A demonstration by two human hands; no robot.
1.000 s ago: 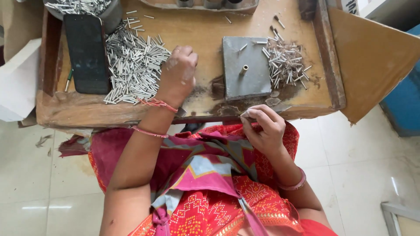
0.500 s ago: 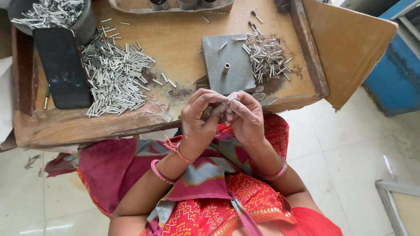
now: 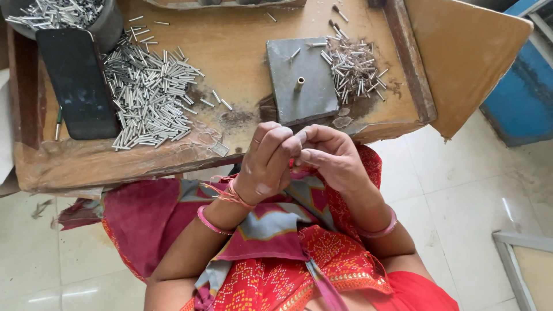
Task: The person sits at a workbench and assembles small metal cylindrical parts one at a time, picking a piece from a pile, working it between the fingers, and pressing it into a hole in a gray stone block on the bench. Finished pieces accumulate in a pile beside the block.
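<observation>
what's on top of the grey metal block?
On the grey metal block: one short upright peg near its middle and a few loose pins by its top edge. Its underside is hidden.

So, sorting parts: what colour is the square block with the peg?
Grey square metal block, head view.

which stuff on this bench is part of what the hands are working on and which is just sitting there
In use: left hand, right hand, pile of metal tubes, smaller pile of pins, grey block with peg.

Lying about: black phone, grey container, wooden board.
</observation>
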